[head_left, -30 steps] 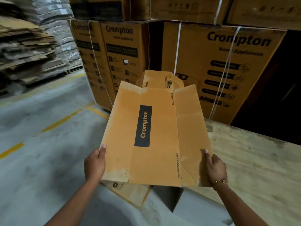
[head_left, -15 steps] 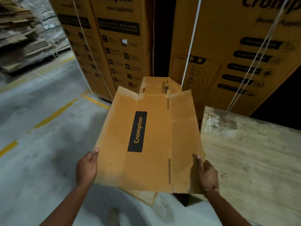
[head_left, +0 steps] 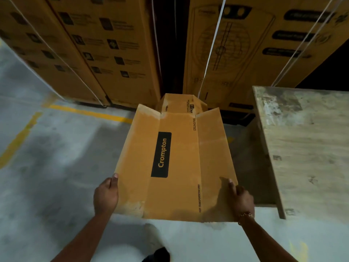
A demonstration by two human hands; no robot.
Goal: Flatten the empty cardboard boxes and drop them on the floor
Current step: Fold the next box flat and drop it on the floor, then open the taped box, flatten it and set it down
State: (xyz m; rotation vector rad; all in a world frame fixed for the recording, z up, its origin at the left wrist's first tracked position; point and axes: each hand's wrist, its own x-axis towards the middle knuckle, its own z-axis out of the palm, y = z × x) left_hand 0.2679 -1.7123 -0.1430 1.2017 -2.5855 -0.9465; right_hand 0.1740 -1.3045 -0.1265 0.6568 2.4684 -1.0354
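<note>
A flattened brown Crompton cardboard box (head_left: 177,167) is held out in front of me above the grey floor (head_left: 56,167), its end flaps spread at the far end. My left hand (head_left: 105,195) grips the box's near left edge, thumb on top. My right hand (head_left: 240,199) grips the near right corner, thumb pressed on the top face. The fingers under the cardboard are hidden.
Tall strapped Crompton cartons (head_left: 105,50) stand in a wall straight ahead, with a dark gap between them. A worn wooden table (head_left: 306,148) is at my right. Yellow lines (head_left: 90,112) mark the floor on the left. My shoe (head_left: 153,239) shows below the box.
The view has tilted down and the flattened box has come off the table side to hang over the floor. Both hands keep the same grip.
</note>
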